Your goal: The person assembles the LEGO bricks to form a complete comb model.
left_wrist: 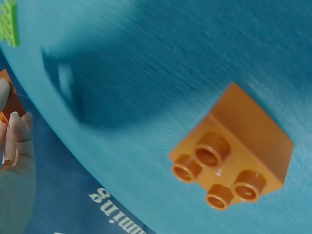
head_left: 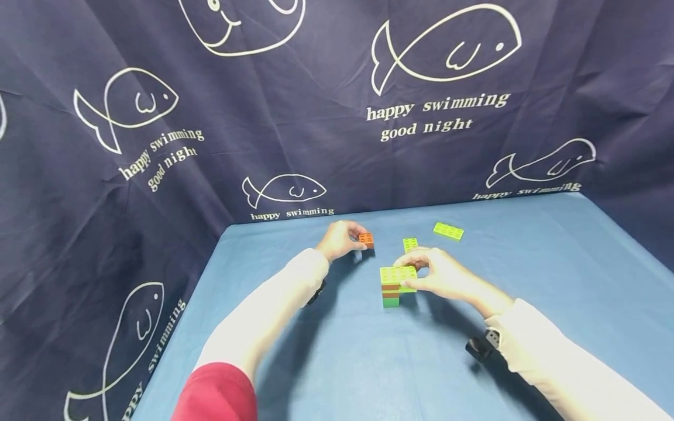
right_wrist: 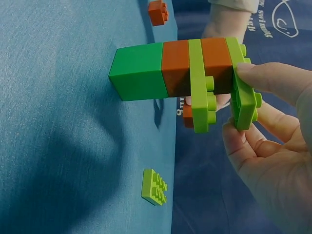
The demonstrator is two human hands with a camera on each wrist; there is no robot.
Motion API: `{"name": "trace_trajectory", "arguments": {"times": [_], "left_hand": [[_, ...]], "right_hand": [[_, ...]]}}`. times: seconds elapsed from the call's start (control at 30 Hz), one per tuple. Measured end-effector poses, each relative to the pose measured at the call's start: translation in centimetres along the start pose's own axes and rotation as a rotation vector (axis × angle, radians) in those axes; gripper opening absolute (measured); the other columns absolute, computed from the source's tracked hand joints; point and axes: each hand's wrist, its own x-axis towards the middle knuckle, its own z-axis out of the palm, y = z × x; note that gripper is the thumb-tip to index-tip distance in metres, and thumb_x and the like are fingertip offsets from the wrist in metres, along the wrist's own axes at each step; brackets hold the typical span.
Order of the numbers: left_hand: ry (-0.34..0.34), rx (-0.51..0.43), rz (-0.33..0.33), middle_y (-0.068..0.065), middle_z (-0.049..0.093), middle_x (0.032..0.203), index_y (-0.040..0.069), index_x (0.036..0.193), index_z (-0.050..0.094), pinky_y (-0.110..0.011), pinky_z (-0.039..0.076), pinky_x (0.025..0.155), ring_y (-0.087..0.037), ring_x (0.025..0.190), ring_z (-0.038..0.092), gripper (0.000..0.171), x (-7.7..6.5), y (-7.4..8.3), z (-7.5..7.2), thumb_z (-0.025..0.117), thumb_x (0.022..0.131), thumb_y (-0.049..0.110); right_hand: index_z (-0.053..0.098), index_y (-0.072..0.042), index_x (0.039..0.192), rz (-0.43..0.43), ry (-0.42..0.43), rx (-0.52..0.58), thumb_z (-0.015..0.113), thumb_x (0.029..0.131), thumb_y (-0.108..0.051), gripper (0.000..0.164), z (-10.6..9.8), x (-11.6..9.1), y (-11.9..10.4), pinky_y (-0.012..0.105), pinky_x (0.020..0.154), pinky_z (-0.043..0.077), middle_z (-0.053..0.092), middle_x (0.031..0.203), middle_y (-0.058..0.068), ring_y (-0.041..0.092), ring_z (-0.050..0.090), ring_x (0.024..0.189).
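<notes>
A small tower stands on the blue table: a green block (right_wrist: 139, 72) at the bottom, then brown-orange bricks (right_wrist: 176, 68) alternating with lime plates (right_wrist: 199, 87) that overhang to one side. My right hand (head_left: 439, 273) pinches the lime plate (head_left: 398, 275) on top between thumb and fingers. Farther back and to the left, my left hand (head_left: 342, 240) pinches an orange brick (head_left: 366, 240) with studs, also visible at the edge of the left wrist view. Another orange brick (left_wrist: 234, 151) lies on the table below the left wrist; the left arm hides it in the head view.
A lime piece (head_left: 409, 243) sits behind the right hand, partly covered by it. One more lime piece (head_left: 449, 231) lies farther back to the right. A dark cloth (head_left: 316, 146) with fish drawings hangs behind the blue table (head_left: 358, 362).
</notes>
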Motion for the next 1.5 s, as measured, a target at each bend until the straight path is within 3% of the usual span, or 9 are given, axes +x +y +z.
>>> {"name": "trace_trajectory", "arguments": {"times": [0.4, 0.67, 1.0, 1.17, 1.3, 1.5], "left_hand": [[0.004, -0.087, 0.102, -0.006, 0.073, 0.094, 0.010, 0.103, 0.074, -0.018, 0.054, 0.076, -0.014, 0.083, 0.068, 0.034, -1.8, 2.5, -1.5, 0.086, 0.071, 0.013], [-0.069, -0.226, 0.155, -0.011, 0.072, 0.095, 0.005, 0.105, 0.072, -0.016, 0.057, 0.074, -0.014, 0.082, 0.071, 0.037, -3.3, 4.4, -2.5, 0.085, 0.071, 0.006], [-0.113, -0.239, 0.214, -0.011, 0.071, 0.098, 0.004, 0.106, 0.071, -0.016, 0.057, 0.076, -0.013, 0.084, 0.071, 0.038, -5.4, 5.5, -2.5, 0.085, 0.071, 0.006], [-0.127, -0.281, 0.233, -0.010, 0.071, 0.099, 0.004, 0.106, 0.071, -0.016, 0.057, 0.077, -0.011, 0.083, 0.070, 0.036, -6.2, 5.7, -2.0, 0.084, 0.072, 0.004], [-0.131, -0.251, 0.263, -0.009, 0.070, 0.100, 0.004, 0.107, 0.071, -0.014, 0.056, 0.079, -0.010, 0.085, 0.070, 0.036, -6.8, 6.2, -1.8, 0.084, 0.073, 0.006], [-0.135, -0.233, 0.273, -0.008, 0.068, 0.099, 0.005, 0.106, 0.072, -0.014, 0.055, 0.079, -0.011, 0.086, 0.069, 0.036, -7.2, 6.2, -1.6, 0.084, 0.073, 0.006]], "right_hand": [[0.071, -0.010, 0.109, 0.006, 0.011, 0.000, 0.077, 0.080, -0.011, 0.030, 0.1, 0.2, 0.1, 0.035, 0.083, 0.053, 0.068, 0.106, 0.003, 0.015, 0.057, 0.093], [0.071, -0.009, 0.107, 0.000, 0.020, -0.013, 0.078, 0.079, -0.012, 0.029, 0.0, 0.3, 0.2, 0.030, 0.081, 0.053, 0.069, 0.103, 0.004, 0.015, 0.058, 0.090], [0.071, -0.007, 0.109, 0.008, 0.036, -0.014, 0.079, 0.079, -0.014, 0.031, 0.4, 0.3, -0.1, 0.040, 0.086, 0.054, 0.068, 0.106, 0.007, 0.019, 0.061, 0.094], [0.070, -0.005, 0.110, -0.017, 0.047, -0.024, 0.080, 0.079, -0.016, 0.034, 0.3, 0.2, -0.4, 0.031, 0.083, 0.053, 0.069, 0.108, 0.009, 0.020, 0.061, 0.093], [0.070, -0.003, 0.111, -0.012, 0.055, -0.036, 0.081, 0.079, -0.018, 0.037, 0.2, 0.2, -0.4, 0.025, 0.080, 0.052, 0.068, 0.109, 0.011, 0.021, 0.062, 0.093], [0.069, -0.001, 0.112, 0.002, 0.055, -0.041, 0.081, 0.078, -0.018, 0.039, 0.4, 0.2, -0.5, 0.031, 0.082, 0.053, 0.068, 0.110, 0.013, 0.023, 0.063, 0.095]]}}
